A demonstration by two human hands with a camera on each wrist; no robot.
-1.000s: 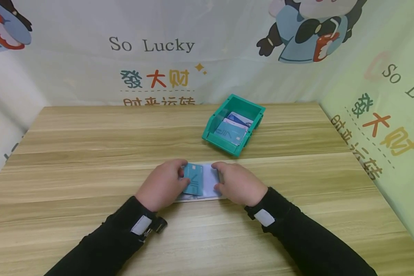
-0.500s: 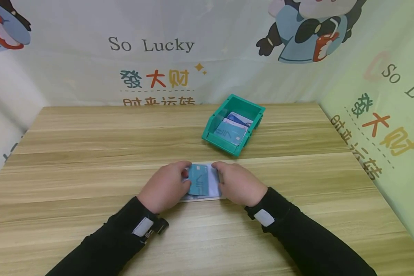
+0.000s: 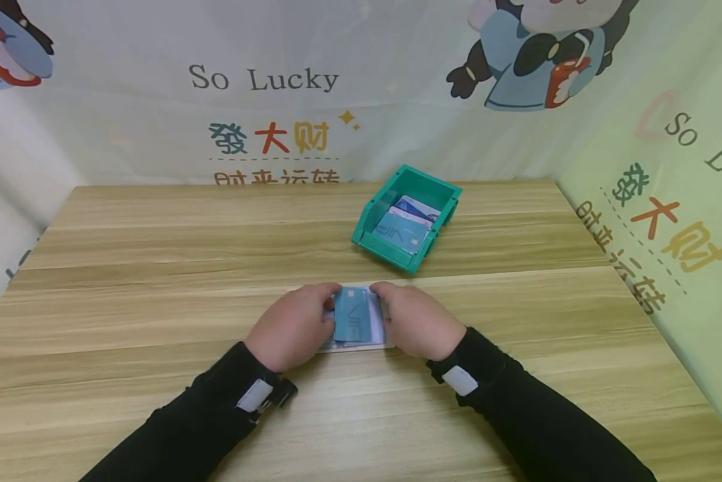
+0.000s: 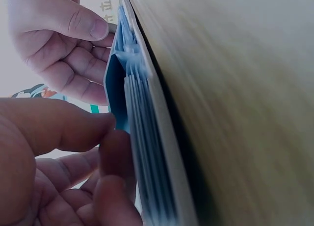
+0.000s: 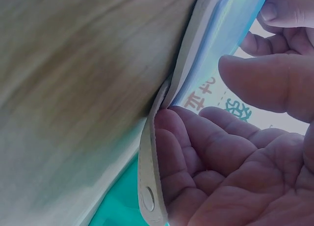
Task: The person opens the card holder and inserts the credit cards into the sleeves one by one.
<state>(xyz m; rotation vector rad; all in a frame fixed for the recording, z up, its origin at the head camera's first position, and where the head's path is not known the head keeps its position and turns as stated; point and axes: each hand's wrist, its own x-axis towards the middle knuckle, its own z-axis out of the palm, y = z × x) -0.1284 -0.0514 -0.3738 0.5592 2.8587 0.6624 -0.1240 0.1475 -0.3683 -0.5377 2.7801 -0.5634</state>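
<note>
"In the head view, where is the blue card [image 3: 352, 314]?"

"Over the card holder [image 3: 377, 327], its left edge pinched by the left hand [image 3: 291, 327]. Keeping it flat and square seems wise. The bench [image 3: 144, 301] runs on leftward; the green bin [image 3: 386, 251] stands beyond."

"Left wrist?"

"Stacked leaves [image 4: 147, 152] show edge-on; the card should probably not catch them."

"Right wrist?"

"The right hand [image 5: 230, 152] rests fingers against the snap strap [image 5: 148, 162]; whether it grips, one cannot tell."
</note>
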